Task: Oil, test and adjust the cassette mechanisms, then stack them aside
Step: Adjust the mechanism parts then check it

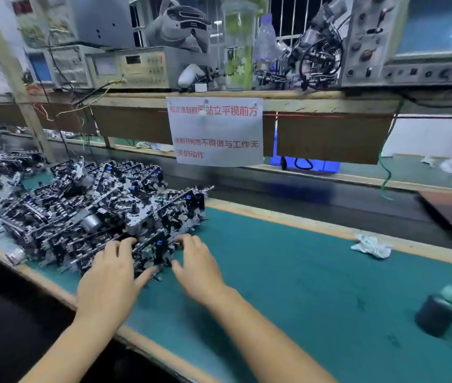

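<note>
Cassette mechanism (153, 251) between both hands' fingers (125, 244)

— What blocks me at left of the frame?
— The pile of cassette mechanisms (103, 214); it fills the green mat (288, 286) there.
— And lower right?
— I see a dark bottle (439, 310); a crumpled rag (371, 246) lies above it. Between them and the pile, bare mat.
</note>
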`<state>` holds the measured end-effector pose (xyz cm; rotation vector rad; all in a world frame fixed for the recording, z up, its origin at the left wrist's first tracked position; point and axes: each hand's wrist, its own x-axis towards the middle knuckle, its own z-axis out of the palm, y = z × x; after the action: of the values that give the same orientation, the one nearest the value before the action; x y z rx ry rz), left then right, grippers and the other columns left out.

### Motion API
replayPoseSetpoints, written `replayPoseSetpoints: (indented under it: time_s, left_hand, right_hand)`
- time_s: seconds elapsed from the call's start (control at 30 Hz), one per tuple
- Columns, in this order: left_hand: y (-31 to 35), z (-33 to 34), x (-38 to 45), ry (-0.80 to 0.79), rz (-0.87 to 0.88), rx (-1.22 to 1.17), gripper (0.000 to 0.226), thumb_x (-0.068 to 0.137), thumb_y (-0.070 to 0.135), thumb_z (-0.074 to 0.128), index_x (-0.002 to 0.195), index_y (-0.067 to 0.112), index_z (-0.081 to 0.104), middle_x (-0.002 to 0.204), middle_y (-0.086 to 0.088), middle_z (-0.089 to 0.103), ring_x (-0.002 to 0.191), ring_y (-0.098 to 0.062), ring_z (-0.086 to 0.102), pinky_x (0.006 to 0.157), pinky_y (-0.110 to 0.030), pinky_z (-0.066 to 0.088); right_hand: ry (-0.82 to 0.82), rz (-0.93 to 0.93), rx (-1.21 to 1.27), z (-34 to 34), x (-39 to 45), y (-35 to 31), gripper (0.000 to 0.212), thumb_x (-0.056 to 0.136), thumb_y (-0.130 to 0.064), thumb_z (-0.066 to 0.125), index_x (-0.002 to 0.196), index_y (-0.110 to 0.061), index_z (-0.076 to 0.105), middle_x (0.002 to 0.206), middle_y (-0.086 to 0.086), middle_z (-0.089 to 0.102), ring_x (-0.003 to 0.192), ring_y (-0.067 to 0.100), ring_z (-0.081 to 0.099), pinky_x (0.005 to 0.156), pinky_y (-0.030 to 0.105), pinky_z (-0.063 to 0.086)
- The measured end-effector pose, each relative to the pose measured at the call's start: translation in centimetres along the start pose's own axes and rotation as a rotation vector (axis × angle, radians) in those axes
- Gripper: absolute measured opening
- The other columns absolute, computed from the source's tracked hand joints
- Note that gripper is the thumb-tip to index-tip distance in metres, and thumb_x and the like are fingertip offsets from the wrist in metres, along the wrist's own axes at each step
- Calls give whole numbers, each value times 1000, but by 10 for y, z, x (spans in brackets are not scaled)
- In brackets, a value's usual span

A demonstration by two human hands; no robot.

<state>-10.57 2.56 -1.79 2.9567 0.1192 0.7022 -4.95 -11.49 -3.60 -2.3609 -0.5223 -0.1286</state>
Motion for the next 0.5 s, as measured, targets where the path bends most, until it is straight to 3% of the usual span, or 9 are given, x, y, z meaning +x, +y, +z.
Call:
replayPoseSetpoints:
  time_s: [0.1, 0.2, 0.3, 0.37, 0.43, 0.5]
  left_hand:
    - [-18, 15, 13, -167, -174, 13, 64, 84, 52, 61, 128, 9, 45, 115, -13, 56, 96, -34, 62, 72, -41, 50]
    - [-27, 28, 23, -214, -135, -78, 52, 93, 45, 52, 132, 12, 39, 110, -10, 64, 100, -30, 62, 75, -35, 42]
    - [-36, 31, 29, -208, -63, -29, 52, 95, 40, 50, 139, 15, 37, 112, -8, 67, 101, -26, 63, 79, -33, 43]
    - [-35, 26, 25, -254, -37, -87, 50, 93, 40, 54, 137, 19, 42, 89, -2, 68, 80, -19, 63, 68, -28, 42]
    - [-24, 19, 17, -292, -8, -255, 46, 90, 39, 60, 131, 23, 50, 62, 8, 54, 60, -8, 57, 56, -20, 37]
    - [-4, 10, 12, -311, 61, -375, 43, 88, 39, 62, 128, 29, 51, 55, 8, 54, 56, -4, 59, 55, -13, 40]
  right_hand:
    - [-59, 74, 80, 16, 29, 5, 63, 90, -9, 54, 145, -13, 23, 144, 9, 33, 132, 26, 31, 106, 36, 30]
    - [-196, 77, 93, 26, 46, 12, 74, 87, -9, 58, 149, -15, 17, 147, 12, 34, 132, 28, 35, 105, 36, 35]
    - [-224, 122, 213, 28, 50, 14, 80, 86, -11, 62, 150, -18, 15, 140, 13, 44, 121, 30, 47, 93, 29, 38]
    - [-186, 157, 274, 21, 45, 13, 72, 85, -11, 61, 147, -17, 25, 134, 13, 49, 117, 28, 50, 91, 27, 38]
    - [-130, 176, 281, 6, 31, 16, 55, 86, -14, 58, 139, -15, 41, 126, 12, 57, 111, 26, 53, 88, 26, 40]
    - [-66, 189, 283, -20, 6, 25, 43, 87, -17, 57, 129, -16, 50, 116, 7, 64, 102, 23, 57, 84, 25, 41]
